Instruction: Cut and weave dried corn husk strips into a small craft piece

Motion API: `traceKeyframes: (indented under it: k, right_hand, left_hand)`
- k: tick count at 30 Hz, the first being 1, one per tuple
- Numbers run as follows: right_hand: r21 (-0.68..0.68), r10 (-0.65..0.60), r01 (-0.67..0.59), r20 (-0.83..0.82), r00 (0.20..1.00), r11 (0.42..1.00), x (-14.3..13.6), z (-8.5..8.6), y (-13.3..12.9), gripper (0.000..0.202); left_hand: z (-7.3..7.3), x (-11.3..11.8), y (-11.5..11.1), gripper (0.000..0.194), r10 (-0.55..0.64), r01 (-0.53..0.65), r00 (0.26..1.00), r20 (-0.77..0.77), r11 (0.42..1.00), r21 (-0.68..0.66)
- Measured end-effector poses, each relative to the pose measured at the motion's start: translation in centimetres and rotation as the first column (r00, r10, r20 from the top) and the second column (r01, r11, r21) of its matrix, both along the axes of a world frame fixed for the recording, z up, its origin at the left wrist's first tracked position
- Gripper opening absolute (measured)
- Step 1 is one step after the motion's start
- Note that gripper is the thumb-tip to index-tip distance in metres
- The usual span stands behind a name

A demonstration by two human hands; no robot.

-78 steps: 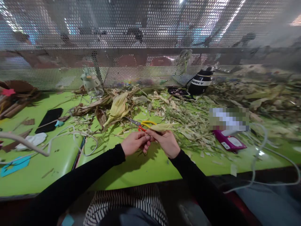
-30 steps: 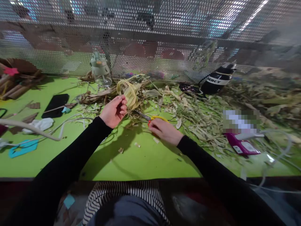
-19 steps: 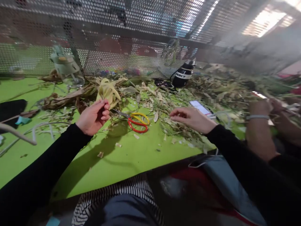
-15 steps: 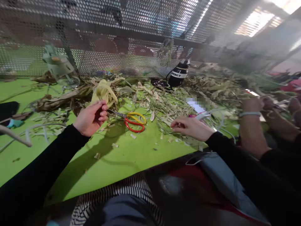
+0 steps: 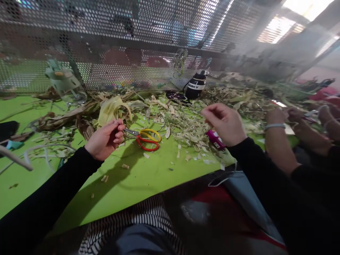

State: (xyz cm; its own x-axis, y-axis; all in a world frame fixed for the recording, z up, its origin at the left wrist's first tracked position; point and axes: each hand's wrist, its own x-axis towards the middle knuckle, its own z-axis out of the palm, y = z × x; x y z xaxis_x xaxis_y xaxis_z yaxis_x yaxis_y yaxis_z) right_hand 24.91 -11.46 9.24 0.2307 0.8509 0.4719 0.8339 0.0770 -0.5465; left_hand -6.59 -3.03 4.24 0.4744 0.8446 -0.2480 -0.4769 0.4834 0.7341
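Note:
My left hand [image 5: 107,138] is at left of centre, fingers pinched together over something too small to make out, just in front of a pale yellow husk [image 5: 110,109]. Scissors [image 5: 147,138] with one yellow and one red handle lie on the green table [image 5: 143,177], their blades pointing toward that hand. My right hand [image 5: 225,124] is raised over the scraps at right, its fingers curled together; what they hold, if anything, is hidden. A magenta object [image 5: 215,140] lies below it, partly covered by the hand.
A pale green bottle [image 5: 65,83] and a black bottle [image 5: 196,85] stand near a perforated metal screen [image 5: 119,53]. Dry husks [image 5: 63,115] and shredded scraps spread across the back. A white cable [image 5: 47,147] is at left. Another person's hands [image 5: 278,117] work at far right.
My right hand has risen and moved away from the table, and a white device with a cable beside it is no longer seen. The magenta object shows more. My left hand remains by the husk.

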Motion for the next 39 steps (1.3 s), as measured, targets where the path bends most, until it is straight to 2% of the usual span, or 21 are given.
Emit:
traceKeyframes:
  k: [2,3,5,7,9,11,13,16,19,23,25,26,28,31,32,34,37,39]
  right_hand:
    - [0.146,0.024,0.003,-0.185,0.983,0.989,-1.7,0.0,0.2,0.019]
    - [0.143,0.089,-0.056,-0.239,0.967,0.988,-2.7,-0.2,0.2,0.017]
    - [0.061,0.238,-0.231,-0.312,0.92,0.971,-5.3,-1.1,0.2,0.015]
    - [-0.038,0.369,-0.406,-0.348,0.862,0.913,-8.0,-2.7,0.2,0.014]
    - [-0.117,0.458,-0.502,-0.272,0.846,0.857,-10.2,-4.5,0.3,0.013]
    - [-0.19,0.52,-0.538,-0.14,0.843,0.821,-11.8,-6.0,0.6,0.011]
    - [-0.231,0.543,-0.551,-0.103,0.833,0.802,-12.4,-7.0,1.0,0.016]
    - [-0.277,0.565,-0.585,-0.155,0.81,0.762,-12.2,-7.2,1.6,0.026]
    - [-0.319,0.564,-0.581,-0.154,0.811,0.748,-11.8,-7.1,1.8,0.025]
    - [-0.37,0.52,-0.456,0.092,0.849,0.81,-12.3,-7.9,1.0,0.015]
    - [-0.37,0.518,-0.416,0.24,0.821,0.831,-13.0,-8.6,0.3,0.014]
    - [-0.358,0.542,-0.436,0.292,0.788,0.826,-13.4,-9.0,0.0,0.013]
    - [-0.324,0.613,-0.522,0.361,0.703,0.789,-14.1,-9.6,-0.6,0.011]
    - [-0.242,0.692,-0.666,0.437,0.574,0.705,-14.9,-10.4,-1.4,0.014]
    - [-0.208,0.695,-0.697,0.473,0.542,0.686,-15.1,-10.5,-1.6,0.017]
    - [-0.141,0.654,-0.712,0.546,0.524,0.688,-15.4,-10.8,-2.2,0.025]
    - [-0.08,0.6,-0.727,0.629,0.493,0.681,-15.5,-11.1,-3.1,0.026]
    - [-0.093,0.623,-0.775,0.657,0.424,0.625,-15.2,-11.1,-3.8,0.016]
  left_hand:
    - [-0.2,0.7,-0.5,0.018,-0.04,0.04,0.999,0.002,0.999,0.001]
    - [-0.3,1.1,-0.8,0.016,-0.062,0.062,0.998,-0.001,0.998,0.004]
    - [-0.7,2.1,-1.5,0.014,-0.11,0.11,0.994,-0.014,0.994,0.011]
    - [-1.4,2.9,-2.3,0.013,-0.175,0.176,0.983,-0.057,0.984,0.01]
    - [-2.3,3.4,-2.8,0.014,-0.261,0.259,0.958,-0.123,0.965,-0.03]
    - [-3.2,3.5,-3.0,0.011,-0.325,0.316,0.932,-0.16,0.946,-0.075]
    - [-3.9,3.2,-2.8,0.011,-0.333,0.32,0.929,-0.162,0.942,-0.102]
    - [-4.4,2.5,-2.2,0.016,-0.275,0.261,0.95,-0.145,0.959,-0.106]
    - [-4.3,2.0,-2.0,0.016,-0.24,0.227,0.959,-0.152,0.969,-0.098]
    - [-4.2,1.6,-2.3,0.014,-0.252,0.236,0.944,-0.214,0.967,-0.096]
    - [-4.4,1.3,-2.5,0.01,-0.264,0.25,0.933,-0.246,0.964,-0.09]
    - [-4.5,1.2,-2.5,0.009,-0.282,0.267,0.922,-0.265,0.959,-0.093]
    - [-4.9,1.0,-2.7,0.013,-0.359,0.34,0.886,-0.294,0.933,-0.117]
    - [-5.4,1.1,-2.9,0.02,-0.506,0.481,0.819,-0.269,0.862,-0.158]
    - [-5.4,1.2,-3.0,0.02,-0.542,0.517,0.803,-0.248,0.841,-0.163]
    - [-5.3,1.5,-3.2,0.021,-0.581,0.56,0.787,-0.206,0.814,-0.154]
    - [-4.7,1.8,-3.4,0.019,-0.583,0.573,0.797,-0.156,0.812,-0.108]
    - [-4.2,1.9,-3.6,0.018,-0.555,0.549,0.821,-0.136,0.832,-0.083]
